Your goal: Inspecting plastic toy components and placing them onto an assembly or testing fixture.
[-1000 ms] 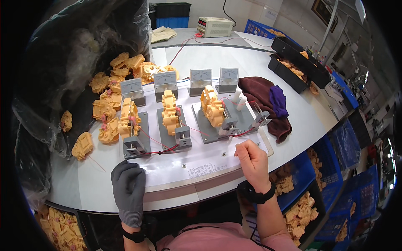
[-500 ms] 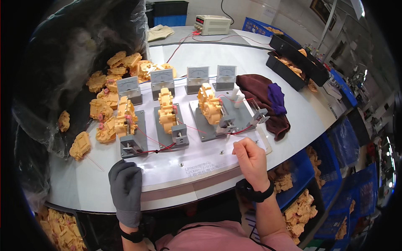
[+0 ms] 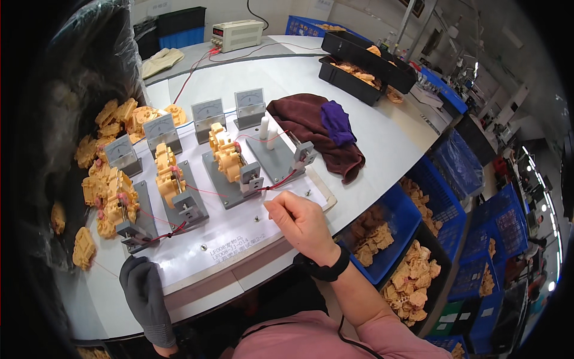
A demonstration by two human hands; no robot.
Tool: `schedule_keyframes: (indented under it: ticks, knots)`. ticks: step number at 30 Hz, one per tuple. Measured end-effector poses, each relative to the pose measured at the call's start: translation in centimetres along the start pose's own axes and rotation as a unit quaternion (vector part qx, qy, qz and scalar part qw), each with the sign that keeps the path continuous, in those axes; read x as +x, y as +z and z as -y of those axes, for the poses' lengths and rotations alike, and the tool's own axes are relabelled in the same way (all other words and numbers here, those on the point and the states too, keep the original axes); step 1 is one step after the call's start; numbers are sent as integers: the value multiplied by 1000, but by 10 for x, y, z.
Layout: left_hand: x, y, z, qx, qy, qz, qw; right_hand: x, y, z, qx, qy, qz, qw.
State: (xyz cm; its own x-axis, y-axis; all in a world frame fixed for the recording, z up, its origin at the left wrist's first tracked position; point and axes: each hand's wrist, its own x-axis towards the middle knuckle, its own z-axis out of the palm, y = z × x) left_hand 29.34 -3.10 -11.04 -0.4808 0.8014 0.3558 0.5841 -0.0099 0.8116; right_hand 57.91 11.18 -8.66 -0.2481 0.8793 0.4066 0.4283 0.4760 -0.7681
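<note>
My left hand (image 3: 143,293), in a grey glove, rests with curled fingers at the front left corner of a white board (image 3: 242,238). My bare right hand (image 3: 301,224) makes a loose fist over the board's front right part; nothing shows in it. Several grey test fixtures stand behind my hands. Yellow gear housings sit on three of them: the left housing (image 3: 118,200), the middle housing (image 3: 168,176) and the third housing (image 3: 225,154). At the right, a fixture base (image 3: 272,160) carries only two white posts (image 3: 264,128). Dial meters (image 3: 161,130) stand behind the fixtures.
Loose yellow housings (image 3: 85,246) lie and pile up at the left, beside clear plastic sheeting (image 3: 107,48). A brown cloth (image 3: 305,113) lies right of the fixtures. A power supply (image 3: 237,36) and black bins (image 3: 353,79) stand farther back. Blue crates (image 3: 382,272) sit low at the right.
My view has turned rightward, so the bench appears farther left and tilted. Both hands keep about the same places by the board, and the housings remain on their fixtures.
</note>
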Motion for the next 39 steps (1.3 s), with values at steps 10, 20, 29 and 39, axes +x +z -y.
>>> schedule_keyframes:
  ticks: [10,20,29,39]
  knots:
    - [1,-2,-3,8,-2,-6,1000,1,2,0,4,0,6,1000]
    - [3,2,-5,12,3,-14,1000,1,1,-1,21,8,7,1000]
    - [2,2,-9,14,1,-15,1000,0,3,1,28,-10,-19,999]
    - [2,1,-11,15,-5,-13,1000,-1,2,2,29,4,-2,1000]
